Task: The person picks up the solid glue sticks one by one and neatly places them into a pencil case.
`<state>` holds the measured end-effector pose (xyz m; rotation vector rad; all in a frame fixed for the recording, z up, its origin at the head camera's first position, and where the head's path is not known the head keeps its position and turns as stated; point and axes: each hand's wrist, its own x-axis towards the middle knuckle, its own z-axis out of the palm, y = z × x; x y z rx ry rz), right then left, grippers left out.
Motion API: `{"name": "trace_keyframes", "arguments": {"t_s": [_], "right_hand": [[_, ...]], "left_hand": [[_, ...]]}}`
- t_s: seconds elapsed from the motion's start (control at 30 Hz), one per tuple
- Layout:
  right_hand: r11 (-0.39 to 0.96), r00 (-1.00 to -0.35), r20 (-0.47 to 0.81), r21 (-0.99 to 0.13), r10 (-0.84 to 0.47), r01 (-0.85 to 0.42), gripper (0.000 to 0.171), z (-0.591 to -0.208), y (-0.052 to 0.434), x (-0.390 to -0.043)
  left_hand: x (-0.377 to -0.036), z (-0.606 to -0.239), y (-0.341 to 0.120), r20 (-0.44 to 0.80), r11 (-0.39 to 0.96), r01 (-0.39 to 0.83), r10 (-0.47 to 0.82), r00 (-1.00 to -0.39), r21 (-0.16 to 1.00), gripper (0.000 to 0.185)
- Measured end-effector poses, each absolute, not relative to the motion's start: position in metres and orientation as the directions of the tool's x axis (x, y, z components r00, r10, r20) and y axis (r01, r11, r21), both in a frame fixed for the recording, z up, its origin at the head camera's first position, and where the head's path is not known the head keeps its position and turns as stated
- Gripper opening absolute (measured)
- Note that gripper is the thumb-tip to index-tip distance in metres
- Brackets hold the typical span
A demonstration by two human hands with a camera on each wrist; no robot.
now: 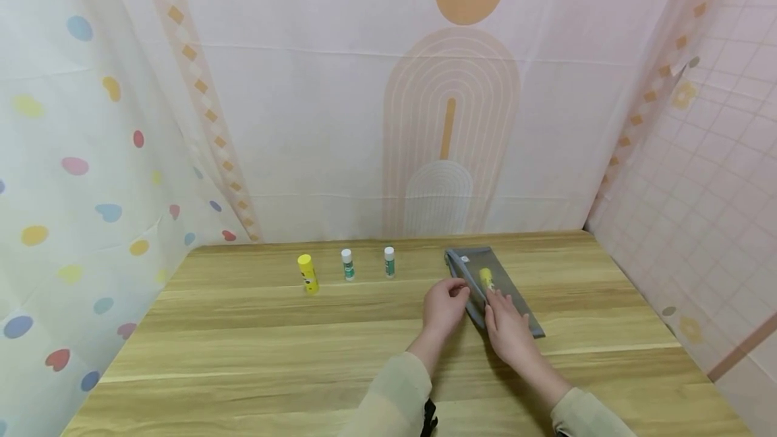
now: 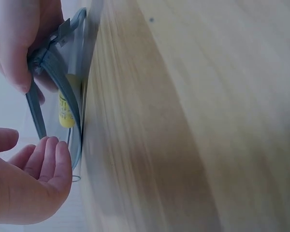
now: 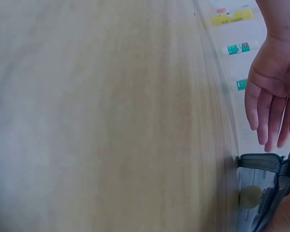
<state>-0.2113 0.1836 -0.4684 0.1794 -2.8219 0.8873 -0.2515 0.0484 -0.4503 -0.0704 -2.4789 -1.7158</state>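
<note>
Both hands worked at a grey, see-through zip pouch on the right side of the tabletop (image 1: 273, 356). Of the two, the left hand (image 1: 446, 305) was beside the pouch's left edge, its fingers loosely extended, the thumb apart from them, with nothing in its grasp; whether its fingertips touched the rim could not be told. Across the near part of the pouch (image 1: 477, 258) lay the right hand (image 1: 508, 329), and the left wrist view showed its thumb and fingers pinching the pouch at the zipped edge, where the mouth gaped between two grey-blue bands.

Inside the pouch was a yellow tube (image 1: 486, 279), visible through the clear side just beyond the right fingertips. The pouch lay aslant, its far end near the back edge of the tabletop.

Three more containers stood upright in a loose row to the left, well apart from the pouch: a second yellow tube (image 1: 308, 275) at the far left, then one white-capped green-and-white stick (image 1: 348, 265), then another green-and-white stick (image 1: 390, 263) nearest the hands. Pale sleeves (image 1: 394, 393) covered both forearms. Behind the tabletop hung a pale curtain (image 1: 315, 120) printed with arches and an orange oval.
</note>
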Motion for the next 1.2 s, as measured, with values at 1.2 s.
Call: {"name": "trace_keyframes", "arguments": {"t_s": [1.2], "right_hand": [[0.813, -0.977, 0.200, -0.555, -0.073, -0.175, 0.042, -0.464, 0.183, -0.208]], "left_hand": [[-0.236, -0.442, 0.016, 0.291, 0.353, 0.247, -0.077, -0.954, 0.903, 0.023]]}}
